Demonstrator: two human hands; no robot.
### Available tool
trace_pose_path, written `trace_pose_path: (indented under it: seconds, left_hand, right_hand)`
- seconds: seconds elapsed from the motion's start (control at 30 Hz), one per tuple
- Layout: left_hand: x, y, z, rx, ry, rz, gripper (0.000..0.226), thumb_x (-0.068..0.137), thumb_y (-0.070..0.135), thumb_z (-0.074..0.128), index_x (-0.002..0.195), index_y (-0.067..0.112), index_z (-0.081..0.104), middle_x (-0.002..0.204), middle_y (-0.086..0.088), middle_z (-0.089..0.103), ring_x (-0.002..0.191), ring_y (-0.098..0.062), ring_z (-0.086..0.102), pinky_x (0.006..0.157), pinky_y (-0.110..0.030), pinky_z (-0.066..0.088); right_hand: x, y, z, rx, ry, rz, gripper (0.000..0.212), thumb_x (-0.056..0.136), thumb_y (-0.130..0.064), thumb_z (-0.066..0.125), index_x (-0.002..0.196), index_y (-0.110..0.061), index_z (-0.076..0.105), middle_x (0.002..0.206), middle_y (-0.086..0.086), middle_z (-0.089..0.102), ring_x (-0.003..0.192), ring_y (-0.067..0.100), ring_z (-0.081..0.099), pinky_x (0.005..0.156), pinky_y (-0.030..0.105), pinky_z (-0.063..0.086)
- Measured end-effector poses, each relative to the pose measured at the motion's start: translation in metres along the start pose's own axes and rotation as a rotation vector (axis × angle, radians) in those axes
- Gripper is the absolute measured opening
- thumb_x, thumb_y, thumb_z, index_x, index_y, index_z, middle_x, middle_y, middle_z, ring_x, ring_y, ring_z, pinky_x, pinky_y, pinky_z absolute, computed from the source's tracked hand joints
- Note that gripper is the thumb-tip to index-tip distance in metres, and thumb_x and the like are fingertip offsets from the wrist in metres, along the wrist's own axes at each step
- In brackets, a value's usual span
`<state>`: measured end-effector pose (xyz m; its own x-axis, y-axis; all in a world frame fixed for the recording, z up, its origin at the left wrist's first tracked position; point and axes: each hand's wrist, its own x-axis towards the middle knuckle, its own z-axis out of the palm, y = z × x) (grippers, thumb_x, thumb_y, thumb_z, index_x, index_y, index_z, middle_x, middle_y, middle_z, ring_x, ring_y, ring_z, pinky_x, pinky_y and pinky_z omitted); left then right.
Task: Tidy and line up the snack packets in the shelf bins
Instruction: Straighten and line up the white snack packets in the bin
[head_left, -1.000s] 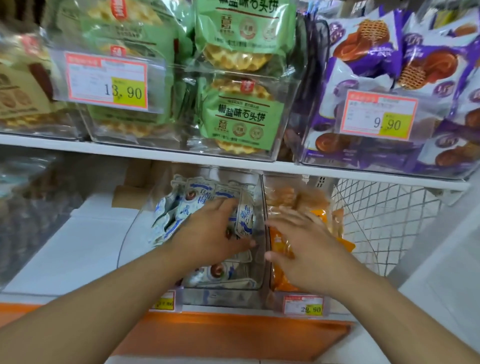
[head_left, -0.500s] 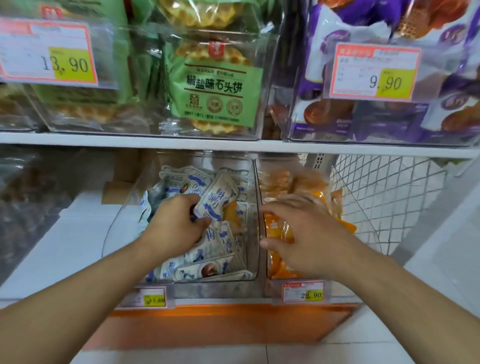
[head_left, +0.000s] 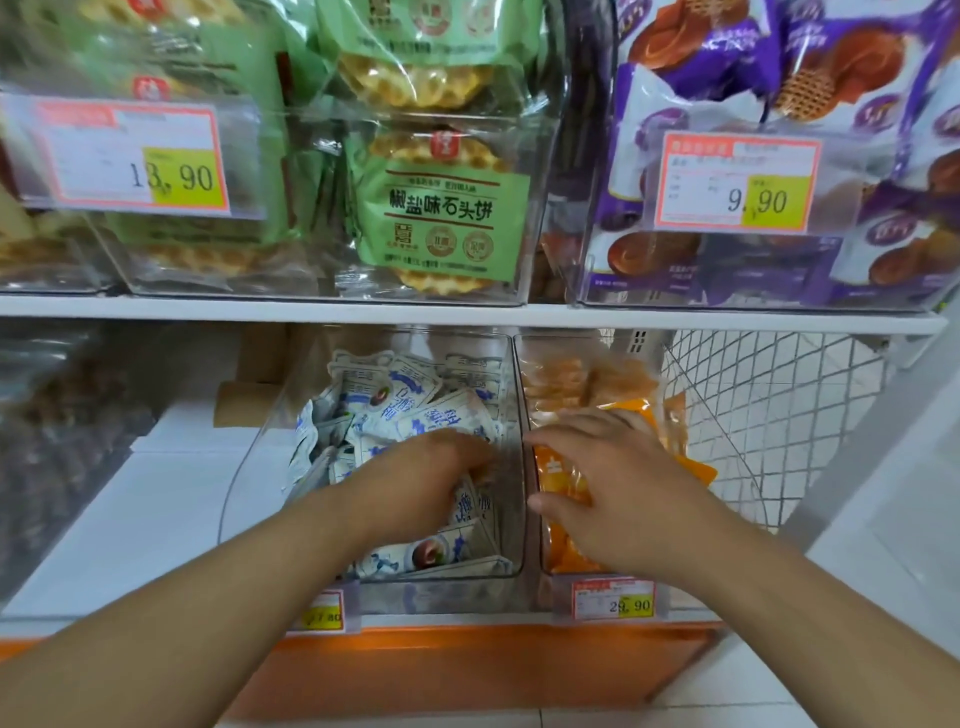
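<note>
Shelf bin (head_left: 511, 441): white packets (head_left: 415, 415) jumbled, askew.

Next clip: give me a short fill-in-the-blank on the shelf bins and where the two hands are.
1. The left hand is among the white-and-____ packets in the clear bin.
2. The right hand rests on the ____ packets in the next bin.
3. The green packets sit on the shelf ____ both hands.
4. The price tag before the purple packets reads ____.

Missing words: blue; orange; above; 9.90
</note>
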<state>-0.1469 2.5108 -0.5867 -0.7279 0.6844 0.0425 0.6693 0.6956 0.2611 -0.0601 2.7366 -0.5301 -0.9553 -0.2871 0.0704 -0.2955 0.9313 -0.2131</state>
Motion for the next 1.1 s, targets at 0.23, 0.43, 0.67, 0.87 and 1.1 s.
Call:
trace_pose_path:
  seconds: [0.23,0.43,0.67,0.87,1.1]
  left_hand:
    - [0.027,-0.018,0.012,0.213,0.043,0.036,0.052,0.09,0.065,0.058,0.139,0.047,0.055,0.135,0.026,0.053,0.127,-0.011,0.041,0.109,-0.039,0.03]
    - [0.041,-0.017,0.007,0.174,0.049,0.063,0.034,0.084,0.055,0.071,0.117,0.047,0.065,0.128,0.025,0.052,0.129,-0.013,0.035,0.104,-0.04,0.021]
    - [0.017,-0.019,-0.003,-0.031,0.358,-0.007,0.013,0.086,0.041,0.075,0.088,0.035,0.064,0.092,0.023,0.062,0.11,-0.011,0.045,0.089,-0.035,0.027]
    - [-0.028,0.008,-0.029,-0.532,0.583,-0.214,0.011,0.093,0.029,0.072,0.087,0.037,0.072,0.095,0.015,0.072,0.088,-0.012,0.065,0.08,-0.043,0.055]
    - [-0.054,0.068,-0.06,-0.8,0.767,-0.204,0.006,0.09,0.012,0.075,0.087,0.018,0.076,0.087,0.01,0.078,0.078,-0.007,0.073,0.068,-0.021,0.058]
  right_hand:
    - [0.001,0.003,0.001,0.0,0.018,-0.013,0.061,0.097,-0.062,0.057,0.153,-0.043,0.04,0.16,-0.018,0.04,0.152,0.004,0.017,0.122,0.025,0.001]
    - [0.003,0.002,-0.001,0.016,0.009,-0.003,0.058,0.096,-0.06,0.06,0.15,-0.045,0.042,0.158,-0.022,0.039,0.141,-0.002,0.009,0.113,0.017,0.004]
    - [0.003,0.0,-0.002,0.008,-0.012,0.016,0.061,0.096,-0.061,0.059,0.152,-0.045,0.04,0.161,-0.02,0.038,0.149,0.003,0.014,0.119,0.022,0.002]
    - [0.0,-0.006,-0.004,0.029,-0.019,0.026,0.071,0.097,-0.055,0.062,0.159,-0.039,0.031,0.166,-0.012,0.029,0.149,0.005,0.005,0.121,0.025,0.003]
    - [-0.009,-0.027,-0.004,0.32,0.15,-0.046,0.067,0.092,-0.06,0.067,0.15,-0.048,0.037,0.151,-0.02,0.046,0.141,0.009,0.041,0.113,0.038,0.042]
